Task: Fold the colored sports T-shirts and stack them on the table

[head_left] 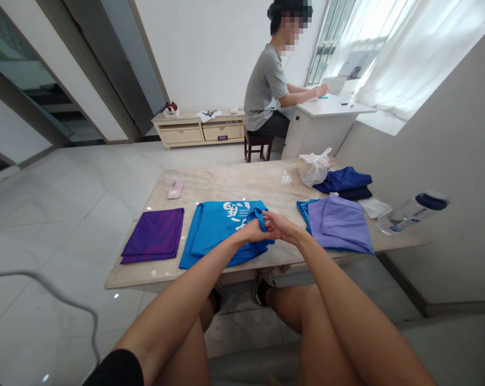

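A blue shirt (216,228) with white lettering lies folded on the stone-topped table in front of me. My left hand (255,230) is closed on its right edge, where the fabric is bunched and lifted. Just beside it, my right hand (281,227) pinches the same edge, the fingertips of both hands nearly meeting. To the left sits a folded purple cloth (154,234). On the right, a folded lavender cloth (341,222) rests over some blue fabric.
Farther back on the table (234,185) are a pink packet (175,189), a white plastic bag (315,169) and dark blue clothing (345,179). A clear bottle (407,214) stands at the right. A person (264,80) sits at a white desk (323,126) beyond.
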`<state>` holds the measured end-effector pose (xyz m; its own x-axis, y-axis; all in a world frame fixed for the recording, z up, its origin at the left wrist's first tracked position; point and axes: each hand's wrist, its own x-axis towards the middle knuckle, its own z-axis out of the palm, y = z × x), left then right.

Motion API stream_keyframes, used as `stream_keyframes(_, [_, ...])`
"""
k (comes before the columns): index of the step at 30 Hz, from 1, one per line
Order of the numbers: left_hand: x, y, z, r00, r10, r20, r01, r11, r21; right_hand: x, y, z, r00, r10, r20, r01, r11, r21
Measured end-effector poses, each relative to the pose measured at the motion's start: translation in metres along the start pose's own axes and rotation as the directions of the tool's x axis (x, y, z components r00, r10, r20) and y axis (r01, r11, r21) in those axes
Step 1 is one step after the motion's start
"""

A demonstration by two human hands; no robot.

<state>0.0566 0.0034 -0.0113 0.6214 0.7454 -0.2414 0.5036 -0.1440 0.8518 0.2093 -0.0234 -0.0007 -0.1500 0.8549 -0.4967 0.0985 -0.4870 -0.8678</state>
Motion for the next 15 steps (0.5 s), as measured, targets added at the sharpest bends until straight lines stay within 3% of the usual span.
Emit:
stream_keyframes(2, [0.000, -0.001, -0.002, 1.000, 0.016, 0.004, -0.016, 1.000, 0.000, -0.008, 0.001, -0.008, 0.994, 0.015, 0.109, -0.025, 0.995, 0.092])
stream_keyframes(6, [0.000, -0.012, -0.007, 0.980, -0.095, -0.173, 0.124, 0.979, 0.164, -0.010, 0.009, -0.020, 0.981, 0.034, 0.191, -0.052, 0.995, 0.090])
stream_keyframes(8, [0.001, -0.017, -0.010, 0.963, -0.141, -0.229, 0.185, 0.965, 0.185, -0.003, 0.016, -0.023, 0.991, 0.041, 0.130, -0.052, 0.995, 0.082])
stream_keyframes(11, [0.002, -0.021, -0.013, 0.943, -0.167, -0.287, 0.213, 0.967, 0.138, 0.011, 0.027, -0.023, 0.989, 0.132, -0.063, -0.130, 0.991, 0.036])
stream_keyframes(15, [-0.002, -0.018, -0.007, 0.940, -0.167, -0.296, 0.190, 0.980, 0.052, 0.028, 0.038, -0.015, 0.963, 0.269, -0.029, -0.268, 0.963, 0.029])
